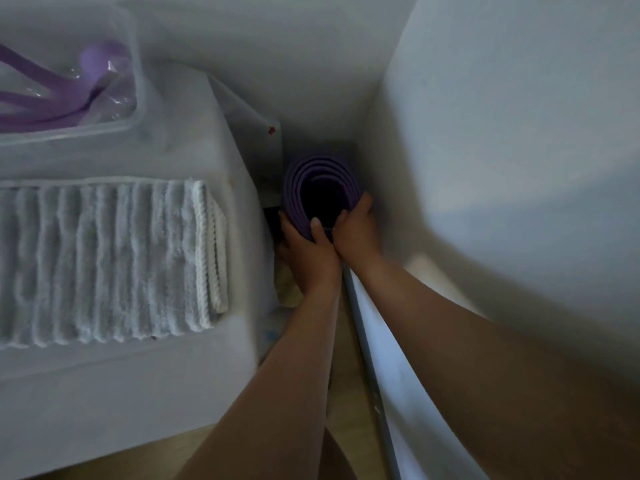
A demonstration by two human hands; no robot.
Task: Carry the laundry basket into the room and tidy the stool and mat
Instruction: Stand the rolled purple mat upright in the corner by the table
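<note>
a rolled purple mat [320, 188] stands upright, open end facing the camera, at 12 o'clock; left hand [306, 249] and right hand [356, 226] clasp its rim.

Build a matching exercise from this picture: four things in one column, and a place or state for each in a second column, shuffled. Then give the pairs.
Column one
1. rolled mat
2. folded towel
3. clear tub
4. left hand

Column two
A. lies flat on the white surface at the left
B. stands on end in the narrow gap in the corner
C. holds purple straps, at the top left
D. grips the near rim of the roll, thumb over its edge

Pairs: 1-B, 2-A, 3-C, 4-D. The right hand grips the same rim beside the left one.
</note>
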